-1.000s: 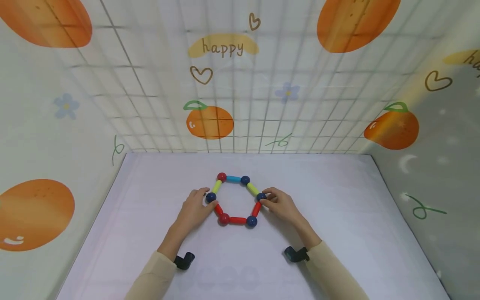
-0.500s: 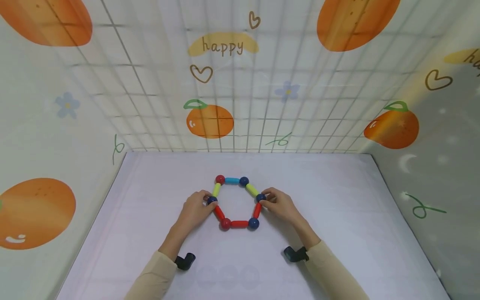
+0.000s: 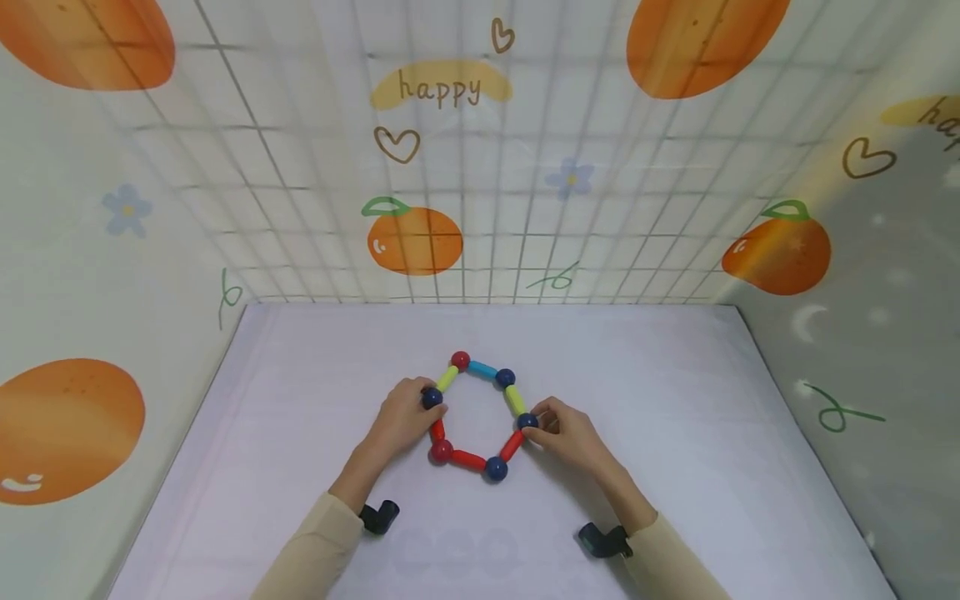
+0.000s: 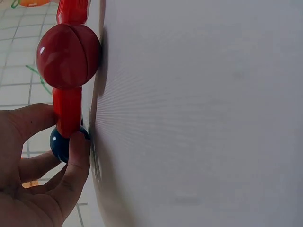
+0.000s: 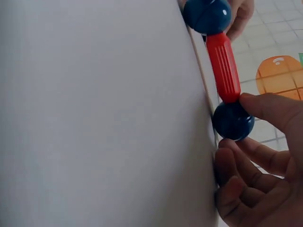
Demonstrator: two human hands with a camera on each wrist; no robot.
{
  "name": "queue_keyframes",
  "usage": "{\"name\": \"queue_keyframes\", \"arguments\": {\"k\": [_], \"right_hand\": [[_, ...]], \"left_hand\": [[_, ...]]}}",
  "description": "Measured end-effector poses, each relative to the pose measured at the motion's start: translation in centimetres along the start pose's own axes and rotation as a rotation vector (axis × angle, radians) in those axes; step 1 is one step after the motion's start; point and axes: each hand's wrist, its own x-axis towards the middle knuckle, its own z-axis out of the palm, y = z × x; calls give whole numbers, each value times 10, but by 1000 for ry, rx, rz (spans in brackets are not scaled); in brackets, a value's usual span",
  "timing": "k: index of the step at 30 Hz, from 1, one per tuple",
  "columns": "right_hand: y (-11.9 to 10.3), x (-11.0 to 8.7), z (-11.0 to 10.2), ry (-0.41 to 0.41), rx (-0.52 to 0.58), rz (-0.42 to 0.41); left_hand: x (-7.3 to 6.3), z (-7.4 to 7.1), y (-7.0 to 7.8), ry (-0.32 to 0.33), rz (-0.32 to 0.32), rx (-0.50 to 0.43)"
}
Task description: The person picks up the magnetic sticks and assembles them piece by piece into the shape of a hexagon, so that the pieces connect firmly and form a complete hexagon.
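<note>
A six-sided ring of balls and rods lies on the white table. My left hand [image 3: 403,414] grips the dark blue ball [image 4: 60,144] at the ring's left corner. At the right corner, my right hand [image 3: 573,433] pinches another dark blue ball [image 5: 233,121] between thumb and fingers. A red ball [image 3: 461,361], a blue rod [image 3: 482,369] and a dark blue ball [image 3: 506,378] form the far side. Yellow-green rods join that side to the held balls. Nearer me, red rods link a red ball [image 3: 441,452] and a dark blue ball [image 3: 497,468].
The white table [image 3: 645,358] meets a patterned back sheet [image 3: 487,175] with oranges and grid lines. Similar sheets rise at the left and right. Black wrist mounts [image 3: 381,517] sit at both sleeves.
Both hands keep hold of their balls. The ring has turned clockwise as seen from the head view: its right corner came nearer me, its lower edge swung left. The head view shifted slightly.
</note>
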Motion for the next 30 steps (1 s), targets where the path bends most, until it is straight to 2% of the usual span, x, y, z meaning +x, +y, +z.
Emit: {"name": "queue_keyframes", "arguments": {"k": [10, 15, 20, 30], "right_hand": [[-1, -7, 3, 5, -8, -29], [0, -2, 4, 13, -17, -28], [0, 4, 1, 31, -25, -13], [2, 13, -11, 18, -59, -30]], "left_hand": [[22, -3, 5, -44, 55, -15], [29, -3, 4, -50, 41, -29], [27, -3, -2, -47, 23, -55], [12, -10, -18, -66, 1, -97]]}}
